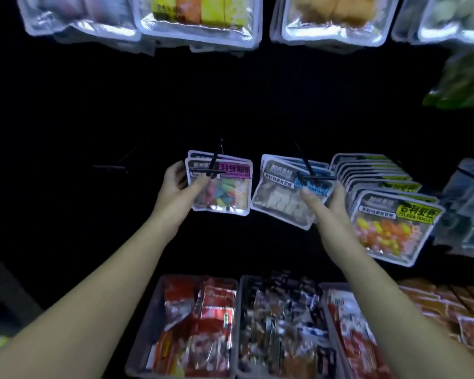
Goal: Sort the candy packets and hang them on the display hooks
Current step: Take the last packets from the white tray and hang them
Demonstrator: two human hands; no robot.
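Candy packets were in both hands: the left hand [175, 184] pinched the purple-label packet [225, 187] at its left edge, thumb on the front, and the right hand [331, 205] gripped the blue-label packet [279, 199] from its right side. The purple one hung at the tip of the left hook [216, 160] and the blue one at the right hook [304, 162]; both hooks pointed out toward the person, so I judged each packet must slide straight back. Below, grey bins [240, 302] held red snack packs [203, 318].
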